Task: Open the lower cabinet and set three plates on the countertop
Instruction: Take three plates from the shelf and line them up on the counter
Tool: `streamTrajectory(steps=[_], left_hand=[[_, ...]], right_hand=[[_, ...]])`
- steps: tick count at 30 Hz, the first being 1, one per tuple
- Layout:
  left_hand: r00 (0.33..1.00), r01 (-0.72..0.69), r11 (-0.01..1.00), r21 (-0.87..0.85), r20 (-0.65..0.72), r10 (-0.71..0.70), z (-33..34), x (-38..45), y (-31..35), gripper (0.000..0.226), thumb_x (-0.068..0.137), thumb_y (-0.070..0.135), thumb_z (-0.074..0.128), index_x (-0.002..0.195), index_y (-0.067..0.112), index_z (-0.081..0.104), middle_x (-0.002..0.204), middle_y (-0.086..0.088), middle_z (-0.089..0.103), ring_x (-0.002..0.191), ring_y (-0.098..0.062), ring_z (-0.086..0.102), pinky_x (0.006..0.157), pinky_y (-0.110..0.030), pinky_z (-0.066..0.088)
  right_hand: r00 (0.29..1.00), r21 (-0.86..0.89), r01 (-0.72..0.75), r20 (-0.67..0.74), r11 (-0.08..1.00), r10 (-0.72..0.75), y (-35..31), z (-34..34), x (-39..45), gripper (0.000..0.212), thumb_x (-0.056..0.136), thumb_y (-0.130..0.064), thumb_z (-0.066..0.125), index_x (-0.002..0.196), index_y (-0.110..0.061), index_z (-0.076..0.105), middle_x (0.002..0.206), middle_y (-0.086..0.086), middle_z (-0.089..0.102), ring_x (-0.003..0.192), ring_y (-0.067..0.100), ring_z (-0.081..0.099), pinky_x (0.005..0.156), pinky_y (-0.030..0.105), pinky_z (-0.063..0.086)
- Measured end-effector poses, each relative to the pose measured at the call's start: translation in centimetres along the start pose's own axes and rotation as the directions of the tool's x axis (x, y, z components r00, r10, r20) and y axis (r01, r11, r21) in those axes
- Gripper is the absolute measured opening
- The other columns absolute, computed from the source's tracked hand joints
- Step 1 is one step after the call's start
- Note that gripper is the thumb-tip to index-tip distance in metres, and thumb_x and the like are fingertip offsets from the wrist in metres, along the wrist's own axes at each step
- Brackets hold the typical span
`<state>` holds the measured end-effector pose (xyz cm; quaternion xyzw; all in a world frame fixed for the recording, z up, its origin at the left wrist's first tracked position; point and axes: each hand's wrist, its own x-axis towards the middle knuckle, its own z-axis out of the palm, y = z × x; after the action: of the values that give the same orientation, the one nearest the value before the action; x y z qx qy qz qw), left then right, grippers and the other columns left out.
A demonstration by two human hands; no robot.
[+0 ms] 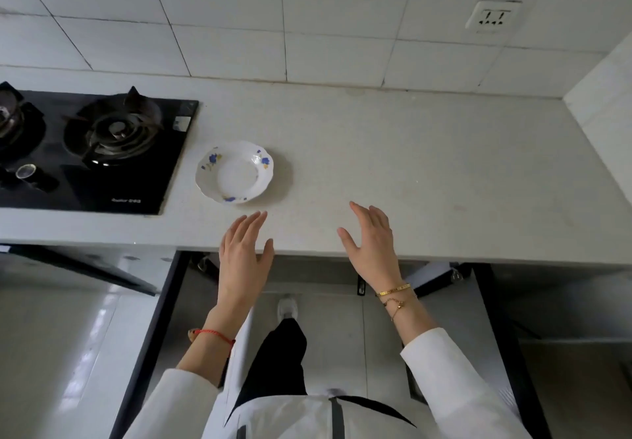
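Note:
One white plate (235,172) with blue flowers on its rim lies on the pale countertop (427,171), just right of the stove. My left hand (243,255) hovers over the counter's front edge, a little below the plate, fingers apart and empty. My right hand (371,243) is beside it to the right, also spread and empty. Below the counter edge the lower cabinet (307,272) stands open, with its dark-edged doors (155,329) swung out on both sides. Its inside is mostly hidden by my arms and body.
A black glass gas stove (99,151) fills the counter's left part. A tiled wall with a socket (492,17) rises behind. The counter meets a side wall (602,96) at the right. My leg and shoe (286,307) stand on the floor between the open doors.

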<state>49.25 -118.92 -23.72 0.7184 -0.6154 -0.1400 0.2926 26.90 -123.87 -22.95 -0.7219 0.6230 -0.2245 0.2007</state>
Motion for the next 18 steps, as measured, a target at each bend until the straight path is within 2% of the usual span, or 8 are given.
streamTrajectory(steps=[3,9,12,18], left_hand=[[1.000,-0.005,1.000,-0.004,0.012,0.005,0.4,-4.2,1.4,0.046,0.091,0.017,0.059,0.137,0.018,0.051,0.141,0.000,0.053,0.137,-0.022,0.040,0.111,-0.047,0.035],[1.000,-0.003,1.000,0.001,0.006,0.003,0.4,-10.6,2.7,0.044,0.090,0.014,0.061,0.134,0.014,0.055,0.137,-0.002,0.056,0.134,-0.023,0.044,0.112,-0.045,0.034],[0.999,0.014,1.000,0.009,0.033,-0.014,0.3,-12.5,2.9,0.044,0.092,0.016,0.059,0.135,0.015,0.053,0.139,0.000,0.055,0.136,-0.021,0.042,0.113,-0.045,0.033],[0.997,0.035,0.999,0.024,0.065,-0.036,2.0,-14.2,1.4,0.042,0.092,0.015,0.058,0.133,0.014,0.055,0.136,-0.002,0.057,0.133,-0.023,0.046,0.110,-0.046,0.036]], right_hand=[[1.000,0.008,0.013,-0.012,1.000,-0.012,1.3,-1.2,-3.8,0.052,0.095,-0.033,0.055,0.140,-0.011,0.043,0.137,0.006,0.053,0.140,0.028,0.031,0.112,0.045,0.034],[0.999,0.026,-0.022,-0.038,0.999,0.023,3.1,-2.7,-9.7,0.049,0.095,-0.030,0.055,0.138,-0.009,0.046,0.136,0.009,0.055,0.138,0.030,0.034,0.113,0.044,0.033],[0.999,0.018,-0.026,-0.047,0.999,0.027,3.8,-2.6,-11.6,0.046,0.095,-0.029,0.056,0.136,-0.008,0.049,0.131,0.010,0.058,0.133,0.029,0.040,0.111,0.042,0.036],[0.999,0.011,-0.036,-0.025,0.999,0.036,5.4,-0.3,-13.4,0.044,0.096,-0.029,0.054,0.136,-0.011,0.050,0.129,0.006,0.058,0.130,0.023,0.042,0.108,0.039,0.039]])
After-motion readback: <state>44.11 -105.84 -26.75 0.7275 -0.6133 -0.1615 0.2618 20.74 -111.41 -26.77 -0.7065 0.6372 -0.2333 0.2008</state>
